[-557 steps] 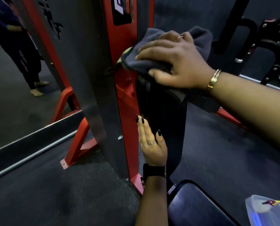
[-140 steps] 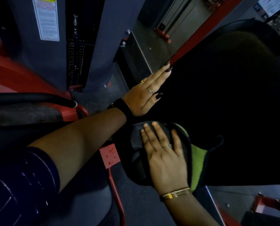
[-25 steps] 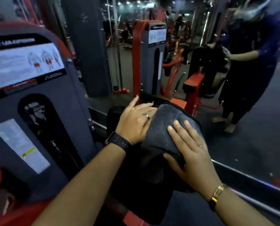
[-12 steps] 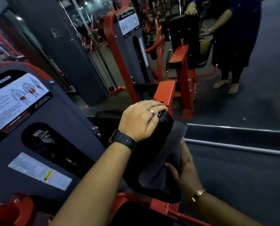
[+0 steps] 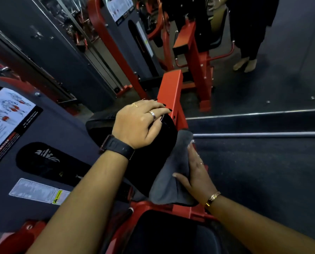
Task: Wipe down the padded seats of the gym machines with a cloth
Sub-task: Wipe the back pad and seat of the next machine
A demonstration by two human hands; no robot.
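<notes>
A black padded backrest [image 5: 153, 158] of a red-framed machine stands upright in the middle. My left hand [image 5: 138, 123] lies over its top edge, fingers curled down on the pad. A grey cloth [image 5: 171, 180] hangs down the pad's right side. My right hand [image 5: 195, 173] presses the cloth flat against that side, thumb hooked over the cloth's front. A black seat pad [image 5: 167, 233] sits below at the bottom edge.
The machine's grey weight-stack cover [image 5: 43, 162] with its instruction placard [image 5: 6, 114] stands at the left. A wall mirror [image 5: 244, 70] ahead reflects the red frame and a standing person. A metal rail [image 5: 262, 133] runs along the dark floor at the right.
The cloth and my right hand slid from the pad's top down its right side. My left hand stayed on the top edge. My view tilted down.
</notes>
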